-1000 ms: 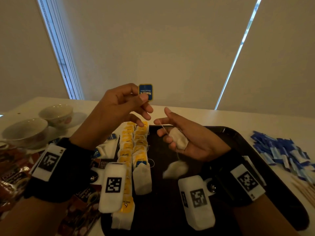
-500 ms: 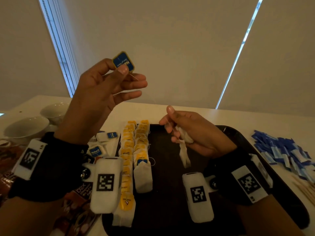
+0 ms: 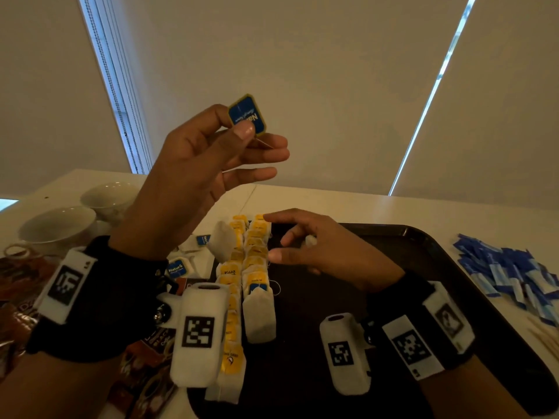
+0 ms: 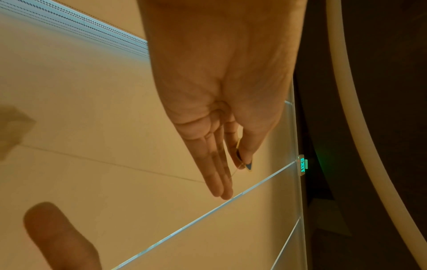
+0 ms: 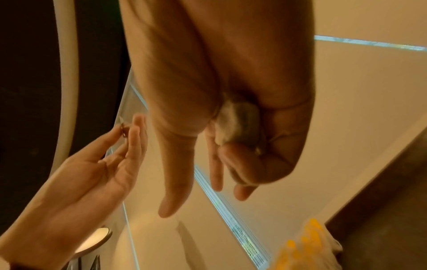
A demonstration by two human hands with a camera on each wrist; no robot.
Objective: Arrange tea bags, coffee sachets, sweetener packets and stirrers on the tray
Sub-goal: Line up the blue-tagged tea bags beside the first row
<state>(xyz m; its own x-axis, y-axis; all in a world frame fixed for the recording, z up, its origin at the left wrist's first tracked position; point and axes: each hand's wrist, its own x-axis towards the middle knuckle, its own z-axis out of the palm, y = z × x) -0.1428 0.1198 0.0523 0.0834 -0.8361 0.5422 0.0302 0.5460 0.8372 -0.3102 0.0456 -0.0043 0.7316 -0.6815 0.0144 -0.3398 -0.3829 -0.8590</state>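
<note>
A blue tea-bag tag (image 3: pixel 247 115) is pinched between the thumb and forefinger of the left hand (image 3: pixel 193 179), which is raised well above the table (image 3: pixel 393 210); the other fingers of that hand are held straight and spread. A thin string (image 3: pixel 264 143) is seen leaving the tag, and a white tea bag (image 3: pixel 223 241) is seen hanging in the air below the raised hand, over the far left corner of the tray (image 3: pixel 423 246); the string cannot be traced all the way to it. The right hand (image 3: pixel 326 252) is held low over the middle of the tray, with the forefinger and thumb stretched out toward the left and the remaining fingers curled round a crumpled white tea bag (image 5: pixel 233 122) pressed into the palm. Two rows of yellow-tagged tea bags (image 3: pixel 248 261) are laid along the left edge of the tray, running from its far edge toward its near edge, with one bag carrying a blue tag (image 3: pixel 258 288) lying in the right-hand row. Loose tea bags with blue tags (image 3: pixel 181 267) are left on the table just beside the tray's left edge, and brown coffee sachets (image 3: pixel 145 373) are heaped near the table's near left corner. Blue sweetener packets (image 3: pixel 508 270) are piled on the table off the tray's right edge, with wooden stirrers (image 3: pixel 544 337) lying just nearer. Two white bowls (image 3: pixel 60 228) are stood toward the table's far left corner.
</note>
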